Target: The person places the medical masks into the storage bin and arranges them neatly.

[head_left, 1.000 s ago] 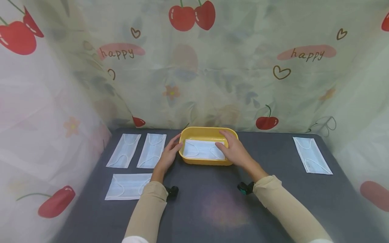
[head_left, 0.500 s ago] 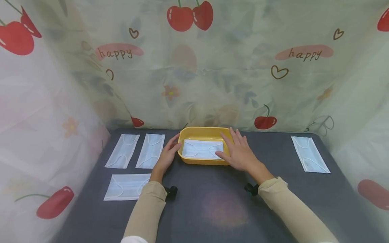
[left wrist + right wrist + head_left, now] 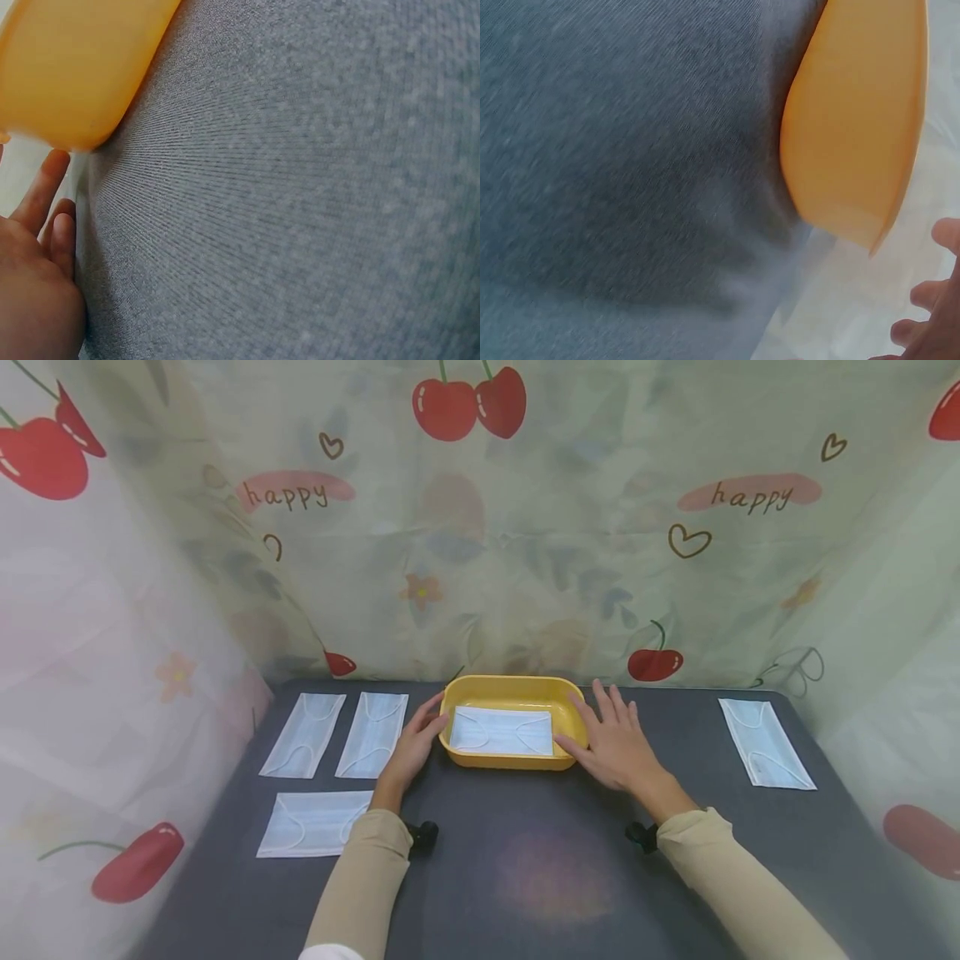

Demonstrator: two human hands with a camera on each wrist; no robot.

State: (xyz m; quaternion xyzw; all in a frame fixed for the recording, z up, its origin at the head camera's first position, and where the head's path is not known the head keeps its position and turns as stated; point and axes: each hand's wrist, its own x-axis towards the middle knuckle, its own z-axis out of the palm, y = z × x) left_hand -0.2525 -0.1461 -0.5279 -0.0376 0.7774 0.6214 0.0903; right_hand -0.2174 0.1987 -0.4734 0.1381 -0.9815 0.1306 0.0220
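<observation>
Soft, fairly even light fills the head view, palest on the left-hand curtain (image 3: 67,710), with a pinkish glow on the table (image 3: 558,877). The left wrist view looks grainy, the tub (image 3: 75,67) soft-edged; in the right, blurry shadows darken the table.

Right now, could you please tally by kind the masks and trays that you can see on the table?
Face masks: 5 visible, one inside the tray (whether more lie beneath it cannot be told)
Yellow tray: 1
Total: 6
</observation>
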